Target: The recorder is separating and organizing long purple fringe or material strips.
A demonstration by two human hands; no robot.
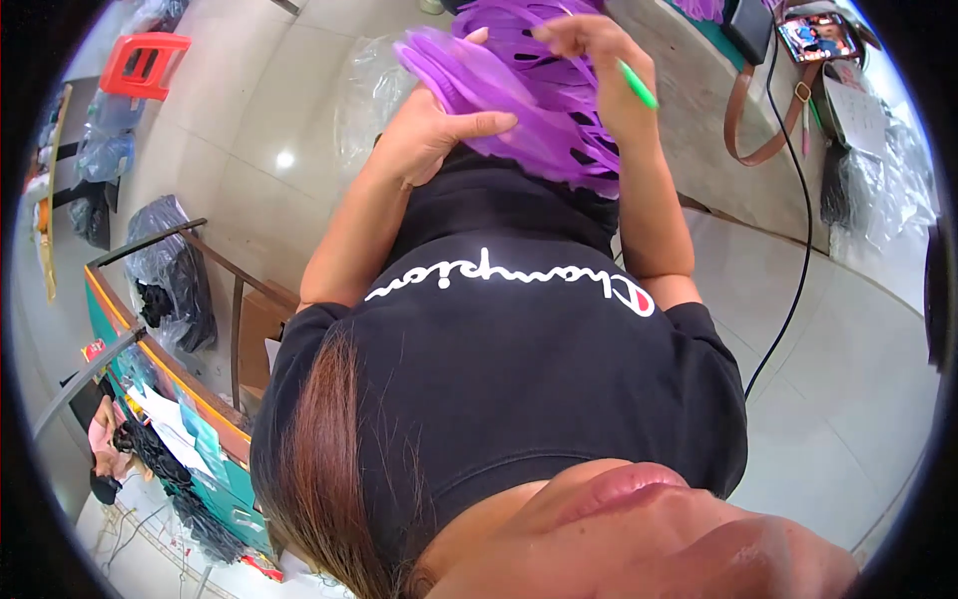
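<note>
Pinching purple fabric [454, 80] near its edge: left fingers [484, 124]. Holding a green stick [637, 85]: curled right fingers [571, 33]. Floor [269, 110] stretches leftward.

Close, downward fisheye view from head-height

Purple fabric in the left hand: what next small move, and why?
Perhaps smooth the purple fabric with the left hand, since its thumb lies over the bunched layers, while the right hand appears occupied with a green pen-like tool.
</note>
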